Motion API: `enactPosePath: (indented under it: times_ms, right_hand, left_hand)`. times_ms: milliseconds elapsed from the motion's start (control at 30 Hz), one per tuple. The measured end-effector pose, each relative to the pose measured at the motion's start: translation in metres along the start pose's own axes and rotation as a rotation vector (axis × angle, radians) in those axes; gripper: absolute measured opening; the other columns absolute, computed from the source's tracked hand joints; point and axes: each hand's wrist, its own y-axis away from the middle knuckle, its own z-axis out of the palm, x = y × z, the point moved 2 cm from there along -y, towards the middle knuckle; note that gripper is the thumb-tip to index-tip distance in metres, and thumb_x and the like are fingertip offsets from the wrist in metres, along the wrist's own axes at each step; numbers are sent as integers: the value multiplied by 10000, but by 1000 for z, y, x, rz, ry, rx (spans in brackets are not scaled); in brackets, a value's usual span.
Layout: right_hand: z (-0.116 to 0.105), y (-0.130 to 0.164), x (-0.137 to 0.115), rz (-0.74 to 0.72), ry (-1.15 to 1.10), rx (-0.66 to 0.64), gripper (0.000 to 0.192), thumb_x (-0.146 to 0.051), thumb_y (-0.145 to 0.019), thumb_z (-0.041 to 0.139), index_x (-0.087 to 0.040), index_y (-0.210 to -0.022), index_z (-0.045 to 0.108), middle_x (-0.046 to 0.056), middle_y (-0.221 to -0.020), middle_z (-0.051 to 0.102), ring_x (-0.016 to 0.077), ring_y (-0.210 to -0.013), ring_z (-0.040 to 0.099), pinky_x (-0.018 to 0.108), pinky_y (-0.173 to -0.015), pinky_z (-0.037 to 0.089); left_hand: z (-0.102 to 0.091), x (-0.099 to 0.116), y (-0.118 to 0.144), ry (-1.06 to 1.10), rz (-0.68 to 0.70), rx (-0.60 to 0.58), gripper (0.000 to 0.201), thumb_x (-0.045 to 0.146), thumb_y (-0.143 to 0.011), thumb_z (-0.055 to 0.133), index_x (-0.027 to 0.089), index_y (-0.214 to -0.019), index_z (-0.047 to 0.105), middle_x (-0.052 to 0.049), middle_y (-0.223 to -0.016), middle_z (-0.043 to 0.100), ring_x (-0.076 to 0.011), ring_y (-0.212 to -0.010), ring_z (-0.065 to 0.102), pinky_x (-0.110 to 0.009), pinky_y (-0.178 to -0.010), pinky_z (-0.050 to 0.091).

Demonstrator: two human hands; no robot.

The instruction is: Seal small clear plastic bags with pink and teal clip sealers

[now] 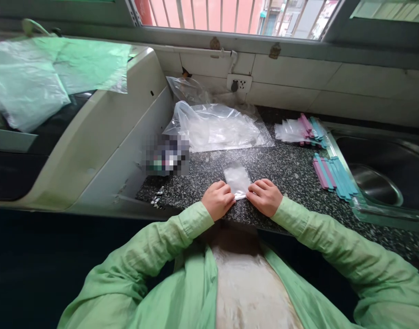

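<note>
A small, flat, rectangular bag of clear, whitish plastic [237,178] lay near the front edge of the black-and-white speckled stone counter [281,167], roughly midway between its left end and the sink. The left hand [219,199], fingers curled, pinched the bag's near left corner; the right hand [264,196] pinched the near right corner in the same way. Both wrists, in light green sleeves [195,220], crossed the counter's front edge.

Beyond the bag's far edge, a band of bare stone separated it from a large, crumpled, clear plastic bag [226,128] that reached back toward the tiled wall [291,68]. To the right of the right hand, a wider stretch of stone ran to a row of flat pink and teal strips [334,178] lying along the sink's left edge. Behind that row, near the counter's back edge, sat a pile of small clear bags with pink and teal strips [300,130]. The dark sink with a metal rim [380,214] took up the right end.

At the left end, a blurred-out object [166,155] lay beside the beige side of a large appliance [127,114], with small silvery pieces [157,197] nearer the front left corner.
</note>
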Motion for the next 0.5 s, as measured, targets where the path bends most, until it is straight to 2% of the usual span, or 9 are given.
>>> enactPosePath:
  times_ms: [133,300,367,500]
  right_hand:
    - [-3,-1,-2,42,-59,-32,168,-255,-805,470,-187,-700,583,36,-734,562,149,-732,408,315,-713,290]
    - [-13,-8,-2,183,-154,-34,257,-405,-792,474,-216,-888,619,59,-903,600,185,-834,463,346,-766,318]
    - [-16,-13,2,238,-212,-18,216,-373,-789,483,-233,-868,628,53,-933,602,190,-868,475,353,-787,331]
    - [-24,-27,14,314,-449,63,125,-278,-759,515,-224,-707,617,43,-867,603,171,-820,502,334,-753,396]
  left_hand:
    - [0,1,-2,12,-7,-24,334,298,-849,369,168,-664,614,-55,-687,542,-150,-725,442,-299,-688,364]
    - [-15,-3,-9,199,-60,53,231,254,-805,442,167,-687,620,-52,-689,563,-146,-708,444,-289,-690,389]
    - [-25,-5,-14,292,-92,71,193,245,-786,470,166,-700,623,-47,-674,564,-142,-694,450,-288,-687,399]
    - [-47,-13,-23,455,-123,75,160,240,-755,515,159,-670,624,-37,-653,568,-131,-675,465,-286,-685,405]
